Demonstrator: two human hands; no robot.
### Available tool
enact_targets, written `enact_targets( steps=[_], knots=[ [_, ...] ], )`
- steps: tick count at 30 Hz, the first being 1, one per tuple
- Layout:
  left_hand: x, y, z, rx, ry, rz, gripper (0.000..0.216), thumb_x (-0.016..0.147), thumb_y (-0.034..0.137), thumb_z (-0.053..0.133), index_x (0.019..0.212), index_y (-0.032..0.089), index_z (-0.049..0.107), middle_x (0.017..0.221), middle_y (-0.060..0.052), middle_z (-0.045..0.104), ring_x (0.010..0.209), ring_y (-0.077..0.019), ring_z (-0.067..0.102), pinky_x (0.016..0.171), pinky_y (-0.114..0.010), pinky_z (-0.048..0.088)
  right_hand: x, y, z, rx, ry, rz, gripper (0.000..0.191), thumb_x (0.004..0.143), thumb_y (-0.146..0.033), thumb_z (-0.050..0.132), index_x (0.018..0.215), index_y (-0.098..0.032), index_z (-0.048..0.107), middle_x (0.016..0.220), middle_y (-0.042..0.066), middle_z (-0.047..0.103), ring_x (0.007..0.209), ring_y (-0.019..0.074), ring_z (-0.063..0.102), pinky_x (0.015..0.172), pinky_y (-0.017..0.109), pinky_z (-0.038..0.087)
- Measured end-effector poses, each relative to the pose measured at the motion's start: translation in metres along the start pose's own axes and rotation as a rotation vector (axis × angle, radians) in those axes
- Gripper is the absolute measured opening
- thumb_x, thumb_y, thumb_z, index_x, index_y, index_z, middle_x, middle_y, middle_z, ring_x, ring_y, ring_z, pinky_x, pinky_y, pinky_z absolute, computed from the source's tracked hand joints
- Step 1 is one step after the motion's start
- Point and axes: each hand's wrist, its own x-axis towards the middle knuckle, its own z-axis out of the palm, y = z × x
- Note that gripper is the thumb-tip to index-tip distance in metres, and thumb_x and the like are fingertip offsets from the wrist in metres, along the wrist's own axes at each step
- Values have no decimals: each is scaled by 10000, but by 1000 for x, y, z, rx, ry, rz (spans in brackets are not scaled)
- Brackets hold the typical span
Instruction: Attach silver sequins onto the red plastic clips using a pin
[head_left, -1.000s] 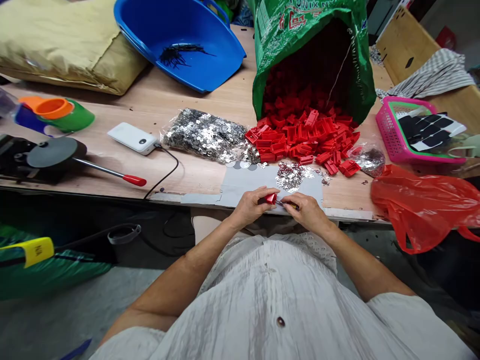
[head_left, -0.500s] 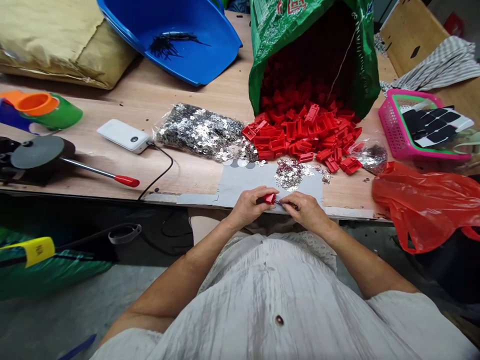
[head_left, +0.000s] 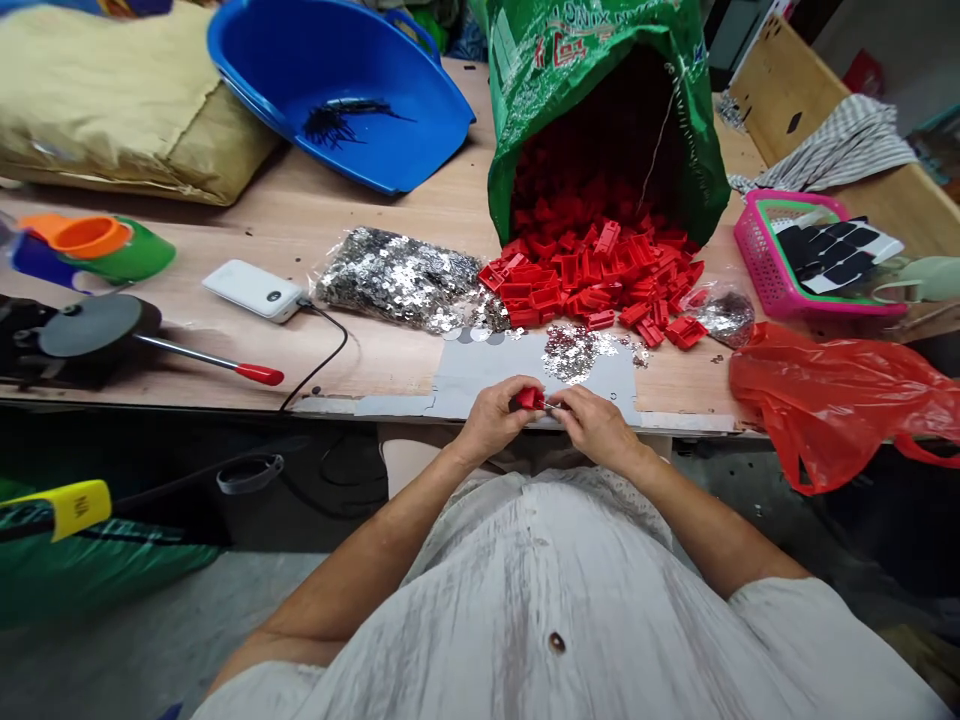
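At the table's front edge my left hand (head_left: 496, 418) is closed around a small red plastic part (head_left: 529, 398). My right hand (head_left: 592, 422) pinches a thin metal-tipped tool (head_left: 552, 405), whose tip meets the red part; its handle is hidden in my fingers. Just beyond my hands, a heap of small shiny metal pieces (head_left: 574, 352) lies on a grey sheet (head_left: 469, 370). Behind it, many more red plastic parts (head_left: 600, 270) spill from the mouth of a green sack (head_left: 525, 95).
A clear bag of metal pieces (head_left: 405, 275) lies left of the red pile, beside a white power bank (head_left: 253, 290) with a cable. Farther left is a lever press (head_left: 97, 325). A blue scoop (head_left: 405, 130) stands behind. At right are a pink basket (head_left: 761, 260) and a red plastic bag (head_left: 840, 395).
The tool in my right hand now sits closer to the red part, and its dark handle no longer shows. My left hand still holds the part. The camera view has shifted slightly.
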Motion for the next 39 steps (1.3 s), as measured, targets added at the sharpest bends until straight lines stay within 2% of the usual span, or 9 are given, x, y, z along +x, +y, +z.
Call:
enact_targets(
  steps=[5,9,15,18,22,26,29,33,39],
  knots=[
    [-12,18,1,-607,165,-142,315,714,288,791,946,205,594,960,-12,682,894,-164,662,854,-291,485,-7,2,-14,371,74,-62,255,979,-263,413,1212,-210,501,932,34,646,808,151,598,787,283,459],
    [-23,37,4,-1123,81,-336,268,761,316,771,800,180,543,857,-18,709,914,-191,704,964,-361,481,-10,-9,-23,447,-66,-100,442,1011,-326,366,1446,-251,334,692,-54,608,646,123,570,736,256,448],
    [-32,53,16,-1395,135,-489,117,868,197,646,782,118,633,805,-47,702,775,-140,688,906,-319,544,-11,-22,-27,325,-34,-138,381,1003,-376,388,1349,-269,506,860,-4,700,746,148,646,720,258,466],
    [-34,56,21,-1425,203,-516,162,905,158,576,776,100,655,796,-62,692,779,-145,679,909,-332,553,-12,-22,-24,264,37,-152,358,995,-376,402,1301,-271,557,1070,23,717,852,168,676,765,270,486],
    [-37,57,27,-1431,253,-486,163,867,148,626,705,123,628,753,-38,675,767,-141,670,940,-354,545,-13,-18,-13,235,142,-145,338,998,-371,389,1186,-253,644,1041,35,735,851,176,685,769,270,492],
    [-43,49,29,-1400,188,-464,226,786,210,742,654,144,570,714,-18,662,821,-167,690,999,-398,514,-15,-14,-8,315,132,-140,352,1012,-350,356,1139,-252,669,1048,23,733,910,160,681,809,252,481],
    [-52,33,27,-1262,94,-573,261,750,264,786,695,151,558,836,-54,707,905,-216,711,954,-407,535,-17,-4,-16,263,84,-40,361,1008,-374,366,1214,-262,641,1014,20,736,869,160,683,769,244,477],
    [-64,-4,30,-979,46,-772,289,718,290,814,733,149,563,813,-72,706,837,-217,723,717,-292,582,-11,30,-35,73,224,179,370,983,-415,408,1215,-239,637,846,29,721,725,178,651,669,261,453],
    [-60,-44,39,-884,178,-870,373,656,134,844,967,147,639,912,-83,730,814,-173,705,743,-268,568,12,93,-65,-256,511,386,343,892,-317,527,1195,-180,612,1038,115,677,920,254,606,774,338,436]
  ],
)
